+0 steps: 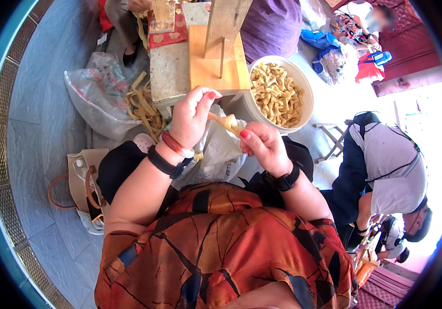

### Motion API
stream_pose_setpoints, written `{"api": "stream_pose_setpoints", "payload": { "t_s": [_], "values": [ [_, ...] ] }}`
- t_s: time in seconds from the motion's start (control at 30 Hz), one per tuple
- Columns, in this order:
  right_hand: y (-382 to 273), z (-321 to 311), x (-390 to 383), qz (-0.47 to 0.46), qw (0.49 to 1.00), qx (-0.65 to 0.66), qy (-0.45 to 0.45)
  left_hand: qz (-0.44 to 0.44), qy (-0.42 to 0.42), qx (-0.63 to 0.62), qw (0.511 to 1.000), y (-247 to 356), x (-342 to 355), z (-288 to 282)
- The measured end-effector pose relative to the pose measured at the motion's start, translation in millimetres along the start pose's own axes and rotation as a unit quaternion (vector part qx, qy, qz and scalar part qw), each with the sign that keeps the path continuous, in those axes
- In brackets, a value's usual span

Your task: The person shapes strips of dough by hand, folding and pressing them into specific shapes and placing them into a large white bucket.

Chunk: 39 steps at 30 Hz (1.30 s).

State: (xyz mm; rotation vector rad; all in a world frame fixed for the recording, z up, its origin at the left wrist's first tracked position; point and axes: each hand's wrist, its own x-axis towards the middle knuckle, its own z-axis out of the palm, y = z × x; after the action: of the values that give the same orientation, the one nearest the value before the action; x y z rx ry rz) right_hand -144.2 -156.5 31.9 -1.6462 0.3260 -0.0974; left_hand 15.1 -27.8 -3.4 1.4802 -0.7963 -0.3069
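A low table (168, 72) bearing a wooden stand (226, 31) blocks the way ahead; just beside it stands a white bucket (309, 100) of knotted yellow pieces (277, 95), likely placed for easy reach. A white plastic bag (222, 154) crowds the space below. Above it, left hand (190, 113) and right hand (265, 147) pinch a knotted strip (227, 122) between them, apparently to steady its knot.

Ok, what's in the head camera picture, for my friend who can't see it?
A tan knotted strip is held between a person's left grip and right grip. Ahead, a wooden stand rests on a table; to its right, a white bucket holds many similar knotted pieces.
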Motion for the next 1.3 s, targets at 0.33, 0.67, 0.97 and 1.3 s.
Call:
{"api": "stream_pose_setpoints", "payload": {
  "t_s": [0.33, 0.67, 0.97, 1.3],
  "values": [
    [-11, 9, 23, -0.197, 0.956, -0.218, 0.008, 0.052, -0.030, 0.019, 0.998, 14, -6, 6],
    [-8, -21, 62, -0.180, 0.940, -0.277, 0.088, -0.276, -0.193, -0.054, 0.940, 0, 33, -38],
    [14, -37, 134, -0.181, 0.915, -0.334, 0.135, -0.032, 0.030, 0.192, 0.980, -34, 73, -17],
    [8, -63, 47, -0.275, 0.845, -0.434, 0.146, -0.046, -0.116, 0.036, 0.991, -8, 14, -4]
  ]
}}
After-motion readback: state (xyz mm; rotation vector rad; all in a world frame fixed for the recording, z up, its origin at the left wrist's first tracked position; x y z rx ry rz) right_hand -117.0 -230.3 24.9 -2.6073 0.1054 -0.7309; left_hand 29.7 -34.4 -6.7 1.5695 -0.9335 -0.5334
